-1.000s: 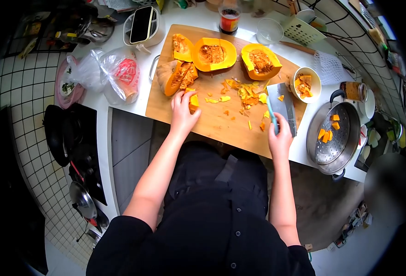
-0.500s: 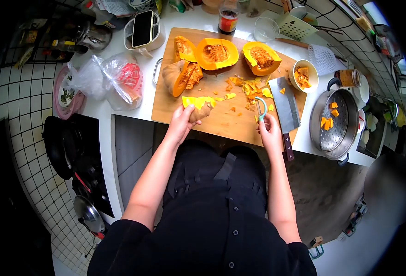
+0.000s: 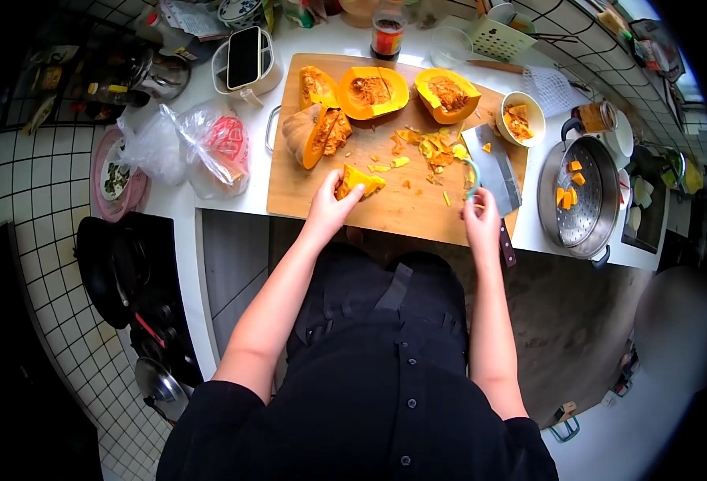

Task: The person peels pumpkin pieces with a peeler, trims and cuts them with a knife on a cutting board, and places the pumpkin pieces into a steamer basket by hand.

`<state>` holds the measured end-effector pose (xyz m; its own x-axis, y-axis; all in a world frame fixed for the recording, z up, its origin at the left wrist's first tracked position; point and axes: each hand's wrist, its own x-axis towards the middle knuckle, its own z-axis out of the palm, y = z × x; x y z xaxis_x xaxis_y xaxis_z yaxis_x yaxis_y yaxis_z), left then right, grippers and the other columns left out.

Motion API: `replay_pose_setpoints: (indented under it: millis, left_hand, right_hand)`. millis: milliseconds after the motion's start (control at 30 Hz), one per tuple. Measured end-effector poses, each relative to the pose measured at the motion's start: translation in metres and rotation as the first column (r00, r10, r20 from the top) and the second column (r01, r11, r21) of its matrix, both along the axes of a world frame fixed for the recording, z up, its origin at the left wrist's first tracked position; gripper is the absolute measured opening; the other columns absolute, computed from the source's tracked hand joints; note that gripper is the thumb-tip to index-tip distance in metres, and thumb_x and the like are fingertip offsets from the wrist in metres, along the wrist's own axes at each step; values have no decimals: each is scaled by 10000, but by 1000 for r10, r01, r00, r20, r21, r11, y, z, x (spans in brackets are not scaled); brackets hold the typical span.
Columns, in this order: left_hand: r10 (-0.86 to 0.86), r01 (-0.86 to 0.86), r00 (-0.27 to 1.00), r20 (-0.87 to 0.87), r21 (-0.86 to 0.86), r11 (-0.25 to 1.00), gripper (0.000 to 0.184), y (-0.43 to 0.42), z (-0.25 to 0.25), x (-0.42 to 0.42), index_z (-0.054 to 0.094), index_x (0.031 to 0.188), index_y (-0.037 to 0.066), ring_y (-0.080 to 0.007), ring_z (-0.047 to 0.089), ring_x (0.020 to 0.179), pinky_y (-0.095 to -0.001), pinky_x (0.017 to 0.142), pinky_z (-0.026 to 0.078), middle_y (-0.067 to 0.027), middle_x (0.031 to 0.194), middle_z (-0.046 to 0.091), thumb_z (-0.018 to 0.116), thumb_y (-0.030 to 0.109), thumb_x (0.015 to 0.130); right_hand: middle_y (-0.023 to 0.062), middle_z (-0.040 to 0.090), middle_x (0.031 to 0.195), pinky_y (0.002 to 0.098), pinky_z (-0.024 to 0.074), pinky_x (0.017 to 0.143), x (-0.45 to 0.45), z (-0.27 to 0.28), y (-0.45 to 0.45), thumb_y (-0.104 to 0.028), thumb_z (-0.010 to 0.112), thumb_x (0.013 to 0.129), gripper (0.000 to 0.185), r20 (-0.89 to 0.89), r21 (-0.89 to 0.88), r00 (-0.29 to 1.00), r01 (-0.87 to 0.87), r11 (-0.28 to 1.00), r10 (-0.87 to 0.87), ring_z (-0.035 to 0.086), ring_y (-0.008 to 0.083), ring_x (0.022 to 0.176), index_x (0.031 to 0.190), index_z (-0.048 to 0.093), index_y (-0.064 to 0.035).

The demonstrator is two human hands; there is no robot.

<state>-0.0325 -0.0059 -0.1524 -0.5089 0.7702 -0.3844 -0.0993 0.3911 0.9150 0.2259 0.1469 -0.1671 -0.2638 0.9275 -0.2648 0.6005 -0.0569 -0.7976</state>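
My left hand (image 3: 329, 205) grips a small pumpkin piece (image 3: 360, 183) over the wooden cutting board's near edge, its orange-yellow flesh turned upward. To the right, my right hand (image 3: 482, 216) is closed around a pale-green peeler (image 3: 474, 175), held in front of the cleaver (image 3: 494, 170). The cleaver lies flat on the board (image 3: 401, 222), its handle over the front edge. Peelings (image 3: 437, 151) and scraps are heaped between the hands. Farther back sit seeded pumpkin chunks: one in the middle (image 3: 374, 94), another at right (image 3: 448, 98), and a skin-on wedge (image 3: 302, 135) at left.
Right of the board are a bowl of pumpkin scraps (image 3: 521, 120) and a steamer pot (image 3: 551, 210) holding several orange cubes. Plastic bags (image 3: 213, 152) and a container with a phone (image 3: 244, 58) stand left. A sauce bottle (image 3: 387, 34) is behind; the stove (image 3: 161, 289) is lower left.
The pumpkin piece has turned in my left hand, from its skin showing to its flesh showing, and shifted slightly right. My right hand has moved right with the peeler, towards the cleaver.
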Motion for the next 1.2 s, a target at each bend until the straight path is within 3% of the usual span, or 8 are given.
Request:
replay_pose_setpoints:
  millis: [67,133,300,433,567,800,1000,1200]
  left_hand:
    - [-61,81,940,-337,46,996,320,4,9,1,566,1053,28,-206,543,992,-310,911,425,-96,1043,605,702,151,791]
    - [-91,238,653,-752,90,967,357,12,20,-1,584,1057,55,-278,498,1087,-366,973,394,-110,1117,587,716,119,732]
    - [-178,268,487,-855,-48,962,384,11,-1,6,635,1036,163,-335,408,1166,-409,1015,353,-106,1331,422,700,56,673]
    - [-277,272,642,-714,-125,954,431,-3,-21,10,614,1049,140,-310,486,1022,-354,922,439,-137,1284,430,646,-57,667]
    - [-160,210,740,-653,-2,978,476,-14,-27,22,543,1145,84,-270,526,956,-345,863,472,-145,1304,392,598,-77,701]
    - [142,-126,937,-320,71,989,403,-18,-38,32,442,1224,-1,-140,551,888,-259,771,522,-123,1201,427,589,-5,849]
    - [129,-143,965,-228,-49,988,375,-9,-33,18,488,1216,-1,-104,576,794,-238,750,508,-108,1162,530,634,73,879]
    - [64,-68,987,-148,-25,997,339,-3,-41,6,538,1147,-4,-108,577,711,-237,684,516,-102,1015,564,667,84,847]
  right_hand:
    - [94,601,909,298,498,728,21,2,14,-107,600,854,319,93,98,993,57,994,-66,608,168,823,1148,542,1]
    - [130,626,949,332,495,786,40,1,30,-111,590,848,334,161,190,979,95,977,-127,617,220,876,1158,540,4]
    - [200,635,956,381,485,819,80,-8,69,-87,550,826,284,315,258,938,60,964,-142,623,325,899,1086,560,28]
    - [203,638,934,407,483,801,74,-8,81,-98,562,828,269,333,298,942,-56,953,-48,618,346,888,1066,571,27]
    - [181,641,891,409,495,768,34,-7,76,-124,580,842,292,249,175,968,-76,982,30,631,336,837,1105,529,-7]
    - [177,602,932,429,465,810,-23,-28,67,-59,625,813,215,179,345,941,-333,878,286,576,364,907,1006,538,-23]
    - [170,565,1032,426,426,910,20,-14,55,-70,569,787,306,436,569,898,-319,758,50,537,357,1004,1088,546,-22]
    - [223,538,1130,421,401,975,82,-10,23,-108,608,740,456,591,235,806,-187,954,12,510,367,1105,1167,480,-9]
